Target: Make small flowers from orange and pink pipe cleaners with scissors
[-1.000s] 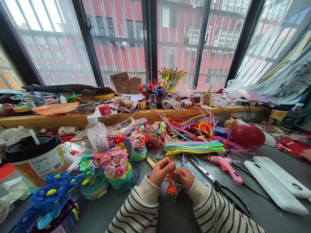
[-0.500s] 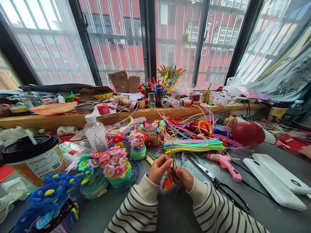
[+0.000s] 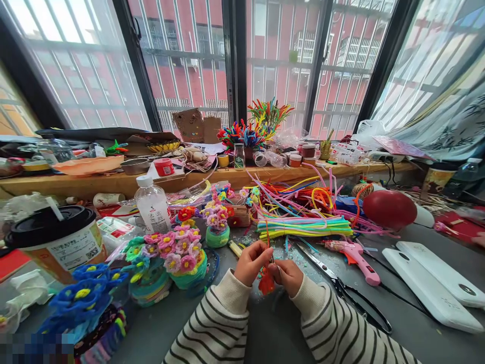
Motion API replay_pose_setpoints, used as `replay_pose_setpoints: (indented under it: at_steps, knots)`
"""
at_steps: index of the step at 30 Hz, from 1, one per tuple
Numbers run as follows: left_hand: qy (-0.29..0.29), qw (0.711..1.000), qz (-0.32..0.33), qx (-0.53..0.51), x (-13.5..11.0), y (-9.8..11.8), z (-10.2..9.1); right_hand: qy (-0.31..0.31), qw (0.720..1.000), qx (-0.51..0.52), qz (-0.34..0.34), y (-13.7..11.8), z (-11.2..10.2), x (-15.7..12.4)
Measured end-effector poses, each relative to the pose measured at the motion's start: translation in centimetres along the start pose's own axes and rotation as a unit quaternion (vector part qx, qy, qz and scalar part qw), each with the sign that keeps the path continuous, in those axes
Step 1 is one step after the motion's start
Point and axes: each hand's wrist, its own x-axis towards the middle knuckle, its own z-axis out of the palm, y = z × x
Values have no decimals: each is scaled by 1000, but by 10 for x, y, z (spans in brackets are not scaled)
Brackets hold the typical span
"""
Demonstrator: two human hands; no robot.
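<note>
In front of me, low over the grey table, my left hand (image 3: 253, 263) is closed, its thumb and fingers pinching an orange pipe cleaner (image 3: 267, 284). The fuzzy, bunched part hangs below the fingers, and a thin end rises above them. My right hand (image 3: 289, 277) is closed beside it, close to the orange piece, around a slim dark metal tool (image 3: 272, 257). Fingers cover most of that tool, so its exact kind is unclear. Just beyond the hands lies a bundle of pastel pipe cleaners (image 3: 303, 226). Large scissors (image 3: 326, 273) rest to the right of my right hand.
A pink glue gun (image 3: 356, 260) and white phone-shaped slabs (image 3: 432, 288) lie at right. Pipe-cleaner flower pots (image 3: 187, 273), a water bottle (image 3: 152, 207) and a lidded cup (image 3: 56, 237) crowd the left. Another person's hand (image 3: 478, 238) shows at the right edge.
Both hands shift slightly right in the picture, as does the whole scene. The metal tool, whose thin blades stood out between the hands, is now mostly hidden by the fingers.
</note>
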Motion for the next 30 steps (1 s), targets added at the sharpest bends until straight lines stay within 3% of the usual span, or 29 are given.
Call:
replay_pose_setpoints:
  at_steps: [13, 30]
  knots:
    - [-23, 999, 0, -29, -3, 1, 0, -18, 999, 31, -22, -6, -1, -1]
    - [-13, 1000, 2, -5, -3, 1, 2, 5, 999, -36, -33, -6, -4, 0]
